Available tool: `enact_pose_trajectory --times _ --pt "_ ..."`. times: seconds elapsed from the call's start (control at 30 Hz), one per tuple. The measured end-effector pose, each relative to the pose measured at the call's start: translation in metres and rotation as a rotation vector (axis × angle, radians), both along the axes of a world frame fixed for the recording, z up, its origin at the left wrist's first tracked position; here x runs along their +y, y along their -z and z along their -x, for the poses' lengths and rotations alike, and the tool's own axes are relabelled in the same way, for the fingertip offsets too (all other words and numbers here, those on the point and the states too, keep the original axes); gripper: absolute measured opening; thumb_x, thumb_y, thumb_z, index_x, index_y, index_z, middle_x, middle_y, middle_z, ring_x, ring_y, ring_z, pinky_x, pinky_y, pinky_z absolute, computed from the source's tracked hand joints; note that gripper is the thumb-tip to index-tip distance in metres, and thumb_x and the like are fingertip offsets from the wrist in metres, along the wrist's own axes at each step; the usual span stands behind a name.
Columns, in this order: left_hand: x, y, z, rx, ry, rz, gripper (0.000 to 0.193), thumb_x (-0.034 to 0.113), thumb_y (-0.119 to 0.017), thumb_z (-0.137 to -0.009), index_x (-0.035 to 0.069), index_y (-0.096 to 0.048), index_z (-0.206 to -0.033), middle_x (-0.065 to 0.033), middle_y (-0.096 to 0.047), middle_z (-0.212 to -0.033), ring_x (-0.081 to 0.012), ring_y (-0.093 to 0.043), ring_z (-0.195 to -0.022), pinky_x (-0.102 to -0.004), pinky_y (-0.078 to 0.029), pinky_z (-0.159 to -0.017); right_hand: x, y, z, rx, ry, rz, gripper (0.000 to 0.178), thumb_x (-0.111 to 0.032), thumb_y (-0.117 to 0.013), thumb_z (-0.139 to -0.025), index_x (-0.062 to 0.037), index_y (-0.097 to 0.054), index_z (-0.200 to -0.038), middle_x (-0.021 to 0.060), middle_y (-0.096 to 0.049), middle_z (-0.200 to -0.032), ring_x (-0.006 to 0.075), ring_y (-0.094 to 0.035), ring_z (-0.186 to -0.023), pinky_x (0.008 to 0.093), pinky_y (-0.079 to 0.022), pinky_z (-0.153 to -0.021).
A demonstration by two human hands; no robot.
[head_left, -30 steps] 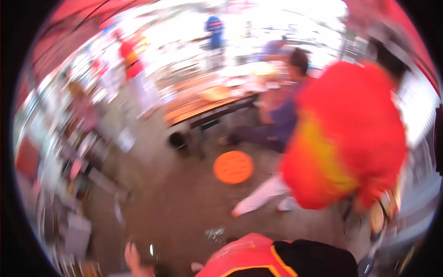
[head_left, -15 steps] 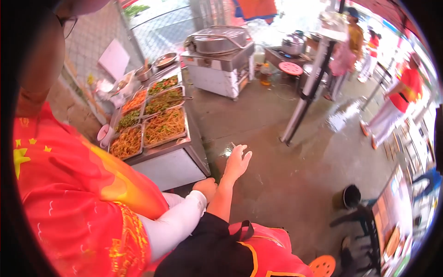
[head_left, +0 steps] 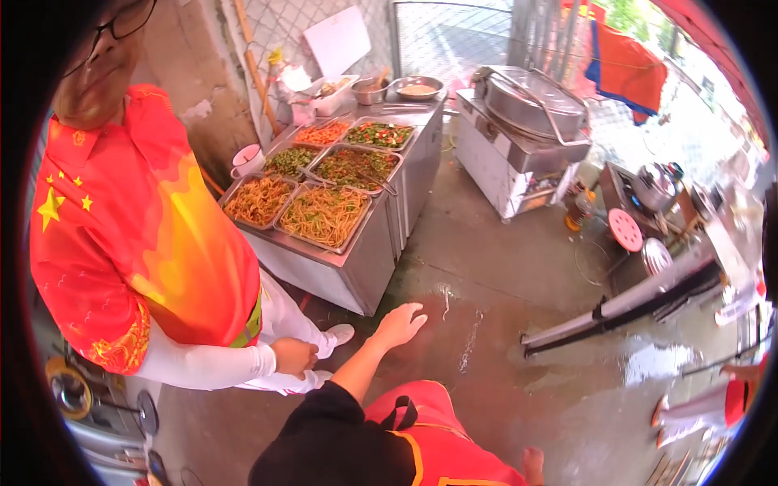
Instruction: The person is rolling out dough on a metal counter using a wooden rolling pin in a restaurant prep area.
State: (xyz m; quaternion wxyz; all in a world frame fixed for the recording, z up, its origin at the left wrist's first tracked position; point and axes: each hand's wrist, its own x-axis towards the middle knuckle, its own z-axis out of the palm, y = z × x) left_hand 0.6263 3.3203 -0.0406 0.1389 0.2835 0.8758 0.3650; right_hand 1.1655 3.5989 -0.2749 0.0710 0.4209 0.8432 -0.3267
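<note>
Slip risk from wet floor (head_left: pixel 486 356), left hand (head_left: pixel 401 324) empty, loosely spread near counter (head_left: pixel 320 275), right hand (head_left: pixel 533 465) too cropped to tell.

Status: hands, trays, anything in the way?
Left hand outstretched, looks empty. Right hand low, partly visible. Food trays filled, atop counter. Person in red close at left.

Head-worn fisheye, wearer's head height, facing forward and down; red apron (head_left: pixel 433 409) close at lower edge, stainless-steel food counter (head_left: pixel 324 271) mid-range; right rim seems stretched.
</note>
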Motion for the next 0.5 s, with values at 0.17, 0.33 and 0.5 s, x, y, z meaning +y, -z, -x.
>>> enact_pose_trajectory --times 0.17,0.33,0.5 --pt "0.012 0.070 0.013 -0.213 0.098 0.378 0.045 0.041 -0.052 -0.087 0.001 -0.060 -0.108 -0.0228 -0.061 -0.113 -0.0393 -0.057 -0.108 -0.0457 -0.046 -0.090 0.136 -0.115 0.285 0.371 -0.159 -0.018 0.026 -0.013 -0.059 -0.084 0.0021 -0.063 -0.106 0.0205 -0.067 -0.099 0.0316 -0.065 -0.094 0.0389 -0.050 -0.084" --pt "0.004 0.223 0.050 -0.391 -0.141 0.640 0.051 0.043 -0.052 -0.082 -0.001 -0.066 -0.102 -0.0248 -0.063 -0.109 -0.0394 -0.060 -0.102 -0.0472 -0.047 -0.089 0.211 -0.146 0.563 0.552 -0.272 0.154 0.032 -0.010 -0.057 -0.088 0.0028 -0.058 -0.117 0.0217 -0.063 -0.115 0.0272 -0.061 -0.109 0.0365 -0.047 -0.093" --pt "0.054 0.209 0.086 -0.671 -0.336 0.628 0.049 0.041 -0.052 -0.079 -0.003 -0.069 -0.091 -0.0284 -0.063 -0.103 -0.0406 -0.062 -0.098 -0.0481 -0.047 -0.086 0.285 -0.210 0.792 0.676 -0.491 -0.008 0.035 -0.008 -0.055 -0.090 0.0025 -0.054 -0.123 0.0194 -0.061 -0.120 0.0298 -0.061 -0.109 0.0363 -0.047 -0.093"
